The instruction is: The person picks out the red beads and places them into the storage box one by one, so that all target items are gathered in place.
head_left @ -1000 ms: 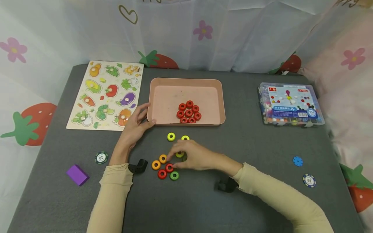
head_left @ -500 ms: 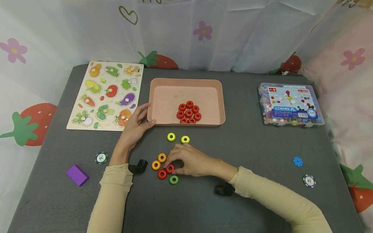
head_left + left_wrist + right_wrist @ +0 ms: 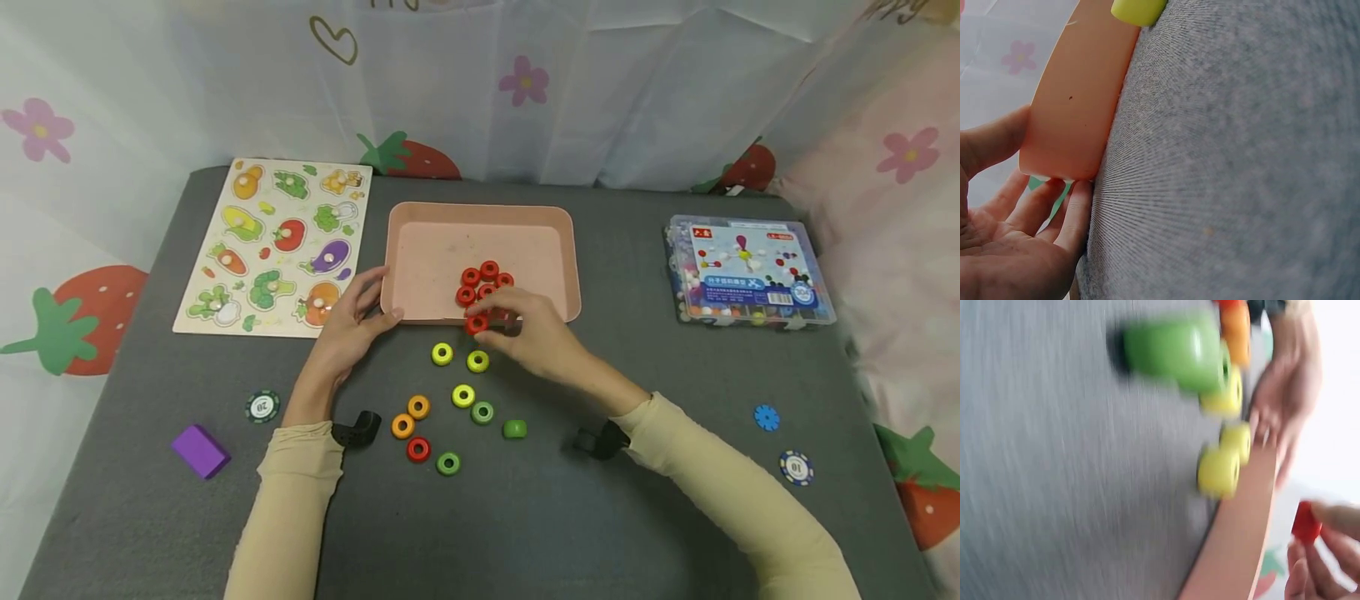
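Observation:
My right hand (image 3: pixel 534 333) pinches a red ring bead (image 3: pixel 476 324) between thumb and fingertips, over the front rim of the pink tray (image 3: pixel 435 250). In the right wrist view that red bead (image 3: pixel 1305 524) shows at the fingertips. Several red beads (image 3: pixel 469 276) lie in the tray, some partly hidden behind the right hand. My left hand (image 3: pixel 347 329) holds the tray's front left corner, thumb on the front wall and fingers along the left side. In front of the tray lie yellow beads (image 3: pixel 477 361), orange beads (image 3: pixel 402 427), green beads (image 3: pixel 448 463) and one red bead (image 3: pixel 418 449).
A vegetable puzzle board (image 3: pixel 277 250) stands left of the tray. A clear plastic box (image 3: pixel 750 267) of small coloured parts sits at the back right. A purple block (image 3: pixel 200 452) and a poker chip (image 3: pixel 262 407) lie left; a blue disc (image 3: pixel 767 416) and another chip (image 3: pixel 796 467) lie right.
My right hand has picked a red bead out of the loose group and carried it up to the tray's front rim. The left hand has stayed at the tray corner.

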A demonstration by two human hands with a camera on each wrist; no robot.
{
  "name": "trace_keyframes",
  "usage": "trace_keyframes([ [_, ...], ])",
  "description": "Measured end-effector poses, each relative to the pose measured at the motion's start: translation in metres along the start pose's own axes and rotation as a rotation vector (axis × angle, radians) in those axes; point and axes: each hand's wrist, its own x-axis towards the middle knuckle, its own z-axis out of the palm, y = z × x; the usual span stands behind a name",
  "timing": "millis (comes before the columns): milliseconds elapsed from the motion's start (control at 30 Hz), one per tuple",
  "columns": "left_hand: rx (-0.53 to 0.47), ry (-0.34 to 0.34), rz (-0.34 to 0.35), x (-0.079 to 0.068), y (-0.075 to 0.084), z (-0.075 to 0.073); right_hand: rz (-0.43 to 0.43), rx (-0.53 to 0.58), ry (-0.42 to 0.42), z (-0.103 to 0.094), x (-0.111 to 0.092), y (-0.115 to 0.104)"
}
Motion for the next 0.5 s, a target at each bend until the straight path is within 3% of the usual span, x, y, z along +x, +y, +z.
trace_keyframes([
  [133, 0.001, 0.000, 0.001, 0.000, 0.000, 0.000, 0.129, -0.077, 0.148, -0.021, 0.014, 0.018],
  [233, -0.002, 0.002, -0.001, 0.001, -0.001, 0.000, 0.221, -0.162, 0.202, -0.030, 0.020, 0.031],
  [333, -0.003, -0.001, -0.001, 0.001, -0.002, 0.000, 0.292, -0.227, 0.189, -0.032, 0.022, 0.040],
  [500, -0.009, -0.002, 0.000, 0.002, -0.003, 0.000, 0.359, -0.211, 0.125, -0.025, 0.022, 0.046],
])
